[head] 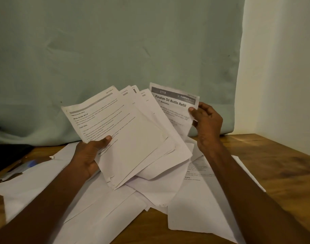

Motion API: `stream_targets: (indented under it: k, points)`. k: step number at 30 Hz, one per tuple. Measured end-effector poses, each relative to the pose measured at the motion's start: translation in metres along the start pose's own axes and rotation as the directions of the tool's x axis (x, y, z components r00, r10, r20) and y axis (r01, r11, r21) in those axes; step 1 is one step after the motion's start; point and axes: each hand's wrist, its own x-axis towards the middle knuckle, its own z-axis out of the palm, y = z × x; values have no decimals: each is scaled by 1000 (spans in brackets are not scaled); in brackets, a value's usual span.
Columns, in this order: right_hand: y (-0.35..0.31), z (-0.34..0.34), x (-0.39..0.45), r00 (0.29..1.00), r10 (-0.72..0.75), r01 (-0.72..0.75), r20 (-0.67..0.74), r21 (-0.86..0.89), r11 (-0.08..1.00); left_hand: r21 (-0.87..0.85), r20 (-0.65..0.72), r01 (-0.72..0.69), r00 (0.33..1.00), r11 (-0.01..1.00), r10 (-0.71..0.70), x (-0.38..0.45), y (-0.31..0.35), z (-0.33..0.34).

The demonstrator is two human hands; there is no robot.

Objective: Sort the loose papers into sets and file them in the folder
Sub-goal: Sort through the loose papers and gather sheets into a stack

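Holding a fanned stack of printed sheets (pixel 126 131) above the wooden table (pixel 277 155), the left hand (pixel 89 155) grips its lower left edge, thumb curled over the top page. Right hand (pixel 206 120) pinches the right edge of the rearmost sheet (pixel 175 104), headed "Finalize Oil Bottle Refill", thumb on the front. More loose papers (pixel 101 213) lie scattered flat on the table beneath both forearms. Pale green cloth (pixel 115 46) hangs behind. No folder identifiable.
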Motion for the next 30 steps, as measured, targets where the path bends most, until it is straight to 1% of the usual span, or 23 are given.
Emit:
stream_targets:
  k: [3, 6, 8, 10, 11, 12, 13, 14, 15, 16, 17, 18, 19, 21, 24, 26, 28, 30]
  points:
    - [-25, 5, 0, 995, -14, 34, -95, 216, 976, -17, 66, -38, 997, 999, 39, 1, -1, 0]
    - [-45, 9, -5, 995, -13, 51, -102, 384, 922, -41, 139, -69, 988, 997, 74, 0, -1, 4]
    - [-55, 11, -10, 991, -46, 96, -124, 430, 898, -48, 159, -86, 983, 995, 93, -2, 1, 8]
    - [-72, 8, -14, 967, -110, 201, -230, 424, 883, -60, 172, -100, 979, 993, 108, -5, 4, 12]
    - [-84, 5, -15, 932, -166, 287, -321, 376, 881, -71, 181, -103, 977, 992, 114, -6, 6, 14]
    - [-100, 0, -17, 870, -260, 400, -418, 291, 869, -86, 197, -105, 973, 991, 120, -7, 8, 15]
    - [-115, -5, -18, 787, -379, 521, -487, 195, 831, -102, 205, -105, 971, 989, 125, -8, 9, 17]
    - [-129, -9, -20, 701, -493, 625, -515, 112, 772, -111, 216, -105, 968, 988, 127, -8, 11, 18]
    - [-139, -11, -22, 638, -571, 690, -517, 53, 722, -115, 223, -99, 967, 988, 123, -8, 12, 18]
    - [-144, -10, -21, 604, -609, 717, -514, 16, 697, -114, 236, -94, 964, 989, 119, -7, 12, 18]
    - [-144, -8, -20, 595, -624, 720, -506, -10, 694, -116, 244, -87, 963, 989, 114, -7, 13, 18]
    - [-142, -3, -19, 608, -625, 706, -489, -28, 708, -116, 251, -86, 961, 989, 113, -6, 14, 17]
    - [-137, 1, -18, 636, -619, 682, -461, -39, 730, -115, 255, -84, 960, 990, 111, -7, 15, 18]
    - [-123, 7, -11, 710, -588, 618, -387, -58, 784, -115, 257, -84, 960, 990, 111, -9, 19, 18]
    - [-102, 9, -3, 820, -502, 507, -275, -55, 860, -120, 235, -96, 964, 988, 123, -11, 30, 16]
    - [-88, 13, -1, 896, -405, 407, -183, -28, 913, -116, 210, -100, 970, 988, 123, -12, 35, 12]
    - [-71, 18, -4, 963, -263, 264, -59, 9, 964, -113, 194, -92, 974, 989, 113, -11, 36, 8]
    - [-54, 23, -11, 993, -93, 90, 72, 44, 995, -104, 193, -75, 977, 992, 94, -11, 34, 7]
